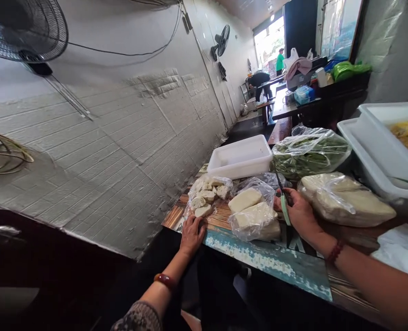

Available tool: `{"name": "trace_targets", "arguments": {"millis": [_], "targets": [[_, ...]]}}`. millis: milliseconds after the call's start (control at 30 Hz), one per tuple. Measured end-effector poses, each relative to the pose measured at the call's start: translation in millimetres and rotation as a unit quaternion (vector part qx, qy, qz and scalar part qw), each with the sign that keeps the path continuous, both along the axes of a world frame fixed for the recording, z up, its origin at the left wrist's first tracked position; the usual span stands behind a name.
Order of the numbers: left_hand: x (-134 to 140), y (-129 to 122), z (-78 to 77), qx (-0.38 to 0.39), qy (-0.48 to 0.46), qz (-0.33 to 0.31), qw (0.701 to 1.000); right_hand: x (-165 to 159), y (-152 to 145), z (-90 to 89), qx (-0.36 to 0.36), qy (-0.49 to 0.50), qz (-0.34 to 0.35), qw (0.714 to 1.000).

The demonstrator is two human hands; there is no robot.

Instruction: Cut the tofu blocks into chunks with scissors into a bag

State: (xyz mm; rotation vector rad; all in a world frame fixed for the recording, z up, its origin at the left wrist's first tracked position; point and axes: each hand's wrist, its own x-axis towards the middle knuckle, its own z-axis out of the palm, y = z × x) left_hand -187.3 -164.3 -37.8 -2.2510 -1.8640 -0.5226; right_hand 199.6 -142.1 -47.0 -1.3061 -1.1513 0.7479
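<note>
My left hand rests at the table's front edge, fingers lying against a clear plastic bag of pale sliced pieces. In my right hand is a pair of scissors with pale green handles; the fingers are wrapped round them and the dark blades point up and away. Between my hands sits another clear bag with pale, smooth blocks. Right of my right hand lies a larger bagged pale block. Part of the scissors is hidden by my fingers.
Behind the bags stand a white plastic tub and a bag of green leaves. Stacked white tubs are at the right, near crumpled white plastic. A brick-patterned wall borders the left. A person is far back.
</note>
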Motion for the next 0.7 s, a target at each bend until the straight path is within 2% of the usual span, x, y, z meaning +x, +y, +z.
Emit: {"name": "trace_targets", "arguments": {"millis": [100, 333, 533, 700], "targets": [[3.7, 0.0, 2.1, -0.013, 0.011, 0.005, 1.0, -0.8, -1.8, 1.3, -0.017, 0.036, 0.015, 0.999], [13.3, -3.1, 2.2, -0.015, 0.009, 0.034, 0.999, -0.1, -4.1, 0.5, -0.006, 0.071, 0.017, 0.997], [7.9, -0.1, 5.7, -0.009, 0.013, 0.004, 1.0, -0.2, -4.9, 9.8, 0.019, 0.018, -0.018, 0.999], [4.5, 3.3, 12.9, -0.013, -0.009, -0.025, 1.0, 0.6, -1.3, 0.2, 0.015, 0.026, -0.012, 0.999]]}}
